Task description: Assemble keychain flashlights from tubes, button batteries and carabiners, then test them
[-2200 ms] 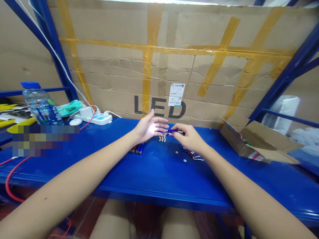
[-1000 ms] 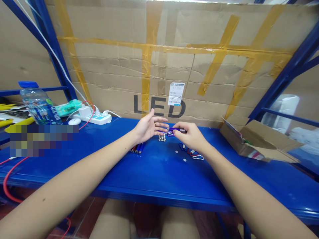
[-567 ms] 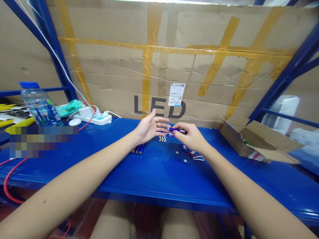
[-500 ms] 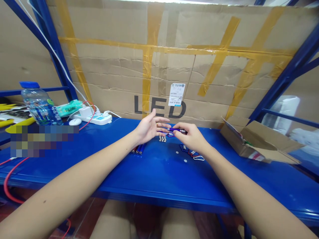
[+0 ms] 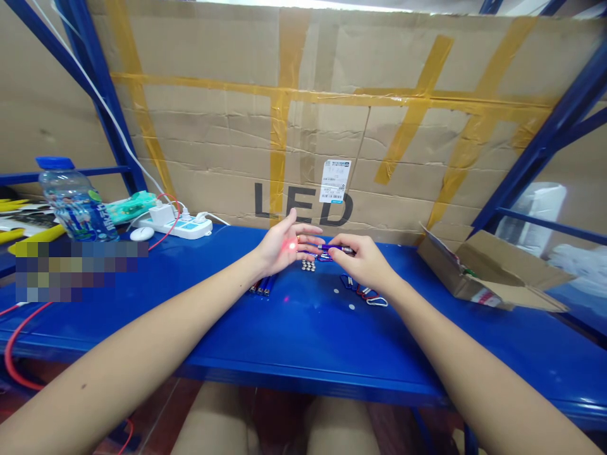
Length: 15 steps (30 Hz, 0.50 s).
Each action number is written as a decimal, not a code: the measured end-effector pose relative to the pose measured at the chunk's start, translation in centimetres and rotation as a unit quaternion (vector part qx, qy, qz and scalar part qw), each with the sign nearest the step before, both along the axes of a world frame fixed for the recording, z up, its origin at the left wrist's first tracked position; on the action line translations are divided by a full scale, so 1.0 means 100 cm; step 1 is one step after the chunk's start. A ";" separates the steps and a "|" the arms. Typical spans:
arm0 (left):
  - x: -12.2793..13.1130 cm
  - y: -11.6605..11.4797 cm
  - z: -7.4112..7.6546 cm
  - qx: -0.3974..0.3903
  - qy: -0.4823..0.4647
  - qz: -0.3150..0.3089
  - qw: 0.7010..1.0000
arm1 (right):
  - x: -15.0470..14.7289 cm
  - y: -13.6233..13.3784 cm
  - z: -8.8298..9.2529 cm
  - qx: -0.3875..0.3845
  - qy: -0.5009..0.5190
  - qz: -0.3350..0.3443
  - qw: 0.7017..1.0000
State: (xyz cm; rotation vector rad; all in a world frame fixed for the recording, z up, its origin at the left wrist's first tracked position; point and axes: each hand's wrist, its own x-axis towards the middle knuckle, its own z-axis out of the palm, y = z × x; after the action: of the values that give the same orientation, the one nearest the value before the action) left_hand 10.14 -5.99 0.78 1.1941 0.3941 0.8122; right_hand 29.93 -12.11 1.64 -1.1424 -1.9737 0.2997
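My right hand [image 5: 364, 258] is closed around a slim blue laser pointer [image 5: 326, 247], its tip toward my left palm. My left hand [image 5: 281, 248] is open with the fingers stretched out, and a bright red light spot shows on its palm. Below the hands sit small silver button cells [image 5: 308, 266] in rows. Several blue and dark metal tubes [image 5: 264, 287] lie under my left wrist, partly hidden. Near my right wrist are small carabiners [image 5: 366, 293] in blue, red and silver. Two pale round discs [image 5: 351, 307] lie beside them.
An open cardboard box [image 5: 478, 272] stands at the right. On the left are a plastic bottle [image 5: 78, 202], a white power strip [image 5: 183, 226] and red cables [image 5: 14, 354]. A large taped cardboard sheet [image 5: 213, 145] rises behind the blue table [image 5: 303, 347].
A red light spot has appeared on my left palm, with a faint red glint on the table. Both hands have stayed almost in place.
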 end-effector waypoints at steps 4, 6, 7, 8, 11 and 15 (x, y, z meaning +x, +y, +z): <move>0.001 -0.001 0.000 0.007 0.003 -0.003 1.000 | 0.001 0.001 0.000 -0.001 0.001 0.001 1.000; 0.002 -0.002 0.000 0.016 0.007 -0.003 1.000 | 0.001 0.002 -0.001 0.001 -0.004 0.003 1.000; 0.002 -0.002 0.000 0.023 0.012 -0.001 1.000 | 0.002 0.003 -0.001 0.000 -0.007 0.003 1.000; 0.002 -0.002 0.000 0.032 0.019 0.004 0.999 | 0.002 0.003 -0.001 -0.002 -0.010 0.002 1.000; 0.004 -0.002 -0.003 0.082 0.056 0.042 0.994 | 0.003 0.004 -0.002 -0.008 -0.019 -0.004 1.000; 0.008 -0.004 -0.006 0.170 0.127 0.101 0.972 | 0.004 0.006 -0.004 -0.013 -0.039 0.007 0.999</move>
State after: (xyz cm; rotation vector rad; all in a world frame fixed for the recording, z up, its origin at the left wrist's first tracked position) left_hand 10.90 -6.36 0.13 1.6044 0.6106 0.9301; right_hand 30.34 -11.55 1.27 -1.1741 -2.0511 0.2932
